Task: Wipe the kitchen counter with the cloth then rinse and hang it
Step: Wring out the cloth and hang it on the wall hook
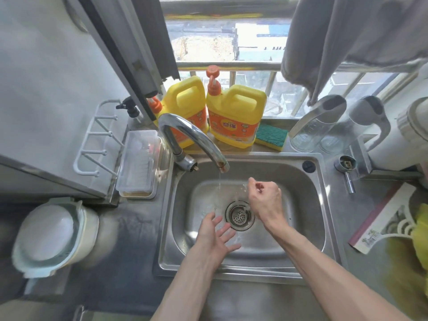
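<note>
A grey cloth (pixel 335 42) hangs over a rail by the window at the upper right, away from both hands. Both hands are over the steel sink (pixel 328 205). My left hand (pixel 215 237) is spread with straight fingers, palm turned inward, beside the drain strainer (pixel 239 216). My right hand (pixel 264 200) has curled fingers just right of the thin stream of water running from the chrome tap (pixel 192 135). A small reddish spot shows among its fingers, too small to identify. Neither hand holds the cloth.
Two yellow detergent jugs (pixel 234 117) and a green-yellow sponge (pixel 271 136) stand on the sill behind the sink. A clear plastic box (pixel 139 163) and a white hook rack (pixel 95 140) sit left. A lidded pot (pixel 51 235) is far left, and glass bottles (pixel 310 126) and a booklet (pixel 382 218) are right.
</note>
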`<state>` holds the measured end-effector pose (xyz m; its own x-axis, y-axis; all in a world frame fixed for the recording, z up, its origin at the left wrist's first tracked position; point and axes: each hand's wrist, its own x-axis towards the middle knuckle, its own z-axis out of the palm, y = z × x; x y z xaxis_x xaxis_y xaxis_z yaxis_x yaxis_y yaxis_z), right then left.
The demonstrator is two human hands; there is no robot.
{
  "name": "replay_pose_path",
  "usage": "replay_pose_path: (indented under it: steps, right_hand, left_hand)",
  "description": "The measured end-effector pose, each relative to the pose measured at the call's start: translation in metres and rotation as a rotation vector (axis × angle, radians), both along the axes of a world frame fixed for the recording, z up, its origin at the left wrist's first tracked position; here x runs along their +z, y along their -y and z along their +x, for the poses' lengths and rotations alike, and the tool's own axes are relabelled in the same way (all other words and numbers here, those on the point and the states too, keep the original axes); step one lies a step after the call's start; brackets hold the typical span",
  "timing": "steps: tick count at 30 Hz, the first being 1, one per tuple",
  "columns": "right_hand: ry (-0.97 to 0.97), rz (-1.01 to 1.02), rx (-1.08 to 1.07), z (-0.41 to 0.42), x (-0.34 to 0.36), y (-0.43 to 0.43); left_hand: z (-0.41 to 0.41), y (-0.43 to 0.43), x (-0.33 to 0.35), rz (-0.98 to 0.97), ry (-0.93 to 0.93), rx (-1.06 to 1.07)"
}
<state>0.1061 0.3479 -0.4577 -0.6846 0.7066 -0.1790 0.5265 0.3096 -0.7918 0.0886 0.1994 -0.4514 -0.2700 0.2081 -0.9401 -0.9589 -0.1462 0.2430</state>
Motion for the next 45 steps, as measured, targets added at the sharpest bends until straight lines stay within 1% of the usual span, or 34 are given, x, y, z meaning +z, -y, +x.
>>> replay_pose_path:
  steps: [3, 5, 9, 12, 13, 14, 15, 16, 17, 18, 20, 22, 23, 25, 26, 27, 29, 31, 33, 34, 36, 39, 42, 45]
  right_hand:
    - [0.042, -0.031, -0.060, 0.007, -0.007, 0.000]
    - [0.042, -0.100, -0.105, 0.012, -0.010, 0.001]
    - [0.052, -0.259, -0.075, 0.020, -0.007, 0.009]
    - [-0.039, -0.487, -0.019, 0.027, 0.003, 0.026]
    - [-0.045, -0.505, 0.024, 0.030, 0.007, 0.033]
    - [-0.021, -0.439, 0.113, 0.035, 0.009, 0.040]
    - [0.039, -0.333, 0.264, 0.041, 0.009, 0.046]
    - [0.124, -0.203, 0.434, 0.048, 0.006, 0.049]
    - [0.201, -0.111, 0.551, 0.053, 0.004, 0.049]
    - [0.271, -0.044, 0.619, 0.056, 0.001, 0.046]
    - [0.323, 0.122, 0.650, 0.059, -0.005, 0.038]
    - [0.262, 0.256, 0.600, 0.057, -0.004, 0.035]
    - [0.208, 0.183, 0.558, 0.056, -0.001, 0.035]
    - [0.096, -0.086, 0.432, 0.055, 0.007, 0.041]
    - [0.023, -0.165, 0.351, 0.054, 0.012, 0.045]
    - [-0.052, -0.184, 0.280, 0.053, 0.015, 0.047]
    - [-0.123, -0.212, 0.197, 0.049, 0.017, 0.045]
    - [-0.141, -0.237, 0.070, 0.040, 0.015, 0.037]
    - [-0.116, -0.209, -0.057, 0.031, 0.008, 0.024]
    - [-0.099, -0.184, -0.066, 0.027, 0.005, 0.017]
    - [-0.043, -0.133, 0.020, 0.019, 0.002, 0.005]
    - [0.078, -0.108, 0.156, 0.009, 0.014, -0.008]
    - [0.201, -0.114, 0.139, 0.000, 0.029, -0.012]
    - [0.237, -0.085, 0.131, -0.003, 0.038, -0.009]
  left_hand:
    - [0.002, -0.008, 0.005, 0.028, -0.016, -0.060]
    - [0.004, -0.016, 0.006, 0.083, -0.020, -0.109]
    - [0.009, -0.036, 0.017, 0.196, -0.024, -0.197]
    - [0.008, -0.050, 0.022, 0.220, -0.014, -0.126]
    - [0.005, -0.053, 0.018, 0.212, -0.013, -0.087]
    - [0.003, -0.053, 0.015, 0.202, -0.005, -0.057]
    - [0.000, -0.052, 0.012, 0.199, 0.011, -0.028]
    - [-0.002, -0.050, 0.009, 0.197, 0.028, -0.008]
    - [-0.004, -0.047, 0.008, 0.189, 0.045, -0.007]
    - [-0.005, -0.044, 0.006, 0.169, 0.048, -0.025]
    - [-0.005, -0.039, 0.007, 0.136, 0.042, -0.085]
    - [-0.002, -0.033, 0.011, 0.170, 0.078, -0.079]
    - [-0.002, -0.032, 0.014, 0.203, 0.094, -0.061]
    - [0.000, -0.031, 0.017, 0.259, 0.094, 0.019]
    - [0.001, -0.031, 0.019, 0.270, 0.080, 0.057]
    - [0.002, -0.031, 0.022, 0.291, 0.067, 0.092]
    - [0.000, -0.026, 0.026, 0.375, 0.048, 0.114]
    - [-0.001, -0.023, 0.037, 0.488, 0.077, 0.034]
    - [-0.002, -0.019, 0.044, 0.446, 0.075, -0.041]
    - [-0.002, -0.015, 0.044, 0.378, 0.078, -0.033]
    - [-0.003, -0.004, 0.038, 0.242, 0.087, 0.025]
    - [-0.004, 0.012, 0.028, 0.163, 0.095, 0.042]
    - [-0.003, 0.021, 0.020, 0.143, 0.085, 0.013]
    - [-0.003, 0.019, 0.018, 0.137, 0.060, 0.005]
